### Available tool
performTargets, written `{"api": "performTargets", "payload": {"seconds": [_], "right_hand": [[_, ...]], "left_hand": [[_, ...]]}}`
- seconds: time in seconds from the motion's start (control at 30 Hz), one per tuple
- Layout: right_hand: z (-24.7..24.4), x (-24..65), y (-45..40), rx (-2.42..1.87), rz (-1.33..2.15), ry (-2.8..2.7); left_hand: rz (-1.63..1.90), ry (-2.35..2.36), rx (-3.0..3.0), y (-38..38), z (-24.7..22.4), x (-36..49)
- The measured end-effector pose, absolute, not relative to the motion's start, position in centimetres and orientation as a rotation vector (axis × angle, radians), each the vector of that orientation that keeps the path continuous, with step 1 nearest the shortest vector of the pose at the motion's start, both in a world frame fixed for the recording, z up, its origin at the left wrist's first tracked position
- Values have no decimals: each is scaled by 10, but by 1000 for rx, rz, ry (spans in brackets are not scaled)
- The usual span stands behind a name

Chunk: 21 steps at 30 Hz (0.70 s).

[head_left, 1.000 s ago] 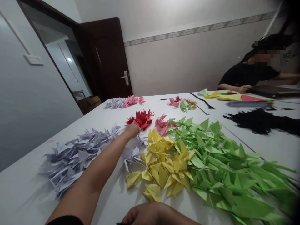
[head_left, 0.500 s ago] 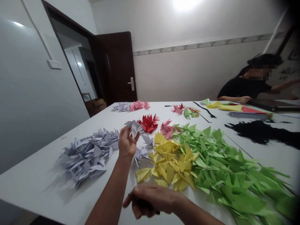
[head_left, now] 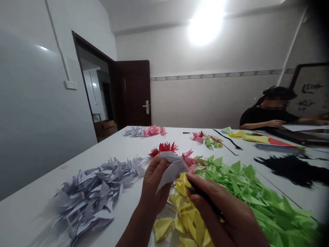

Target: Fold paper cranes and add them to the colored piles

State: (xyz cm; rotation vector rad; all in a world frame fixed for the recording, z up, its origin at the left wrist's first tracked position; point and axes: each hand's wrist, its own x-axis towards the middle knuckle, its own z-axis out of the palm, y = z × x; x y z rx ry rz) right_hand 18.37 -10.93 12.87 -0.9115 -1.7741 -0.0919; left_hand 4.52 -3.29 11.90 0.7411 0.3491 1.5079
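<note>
My left hand [head_left: 153,192] pinches a white folded paper crane [head_left: 172,168] by its left side, over the middle of the table. Close by on the right, my right hand [head_left: 231,212] is closed around a slim dark tool [head_left: 205,197], its tip pointing at the crane; its kind I cannot make out. Yellow paper cranes [head_left: 190,216] lie beneath both hands. To the left spreads a heap of pale grey-white cranes [head_left: 95,195], and a large heap of green ones [head_left: 246,185] lies to the right. Red cranes [head_left: 164,147] and pink cranes [head_left: 189,159] sit just behind.
More pale and pink cranes [head_left: 154,130] lie at the table's [head_left: 123,147] far edge. A mixed cluster [head_left: 208,140], black cord [head_left: 227,137], black strands [head_left: 288,168] and coloured paper sheets [head_left: 267,140] are farther right. A person [head_left: 264,115] in black sits at the far right.
My left hand has drawn the crane nearer and to the right. My right hand has risen beside it, the dark tool now showing. The view has tilted upward.
</note>
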Motion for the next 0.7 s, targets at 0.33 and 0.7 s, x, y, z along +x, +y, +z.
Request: {"api": "performTargets", "payload": {"seconds": [0.33, 0.7], "right_hand": [[129, 201, -92, -995, -156, -1797], [131, 201, -90, -992, -161, -1800]], "left_hand": [[1401, 344, 666, -25, 111, 60], [1486, 374, 752, -22, 114, 56]]}}
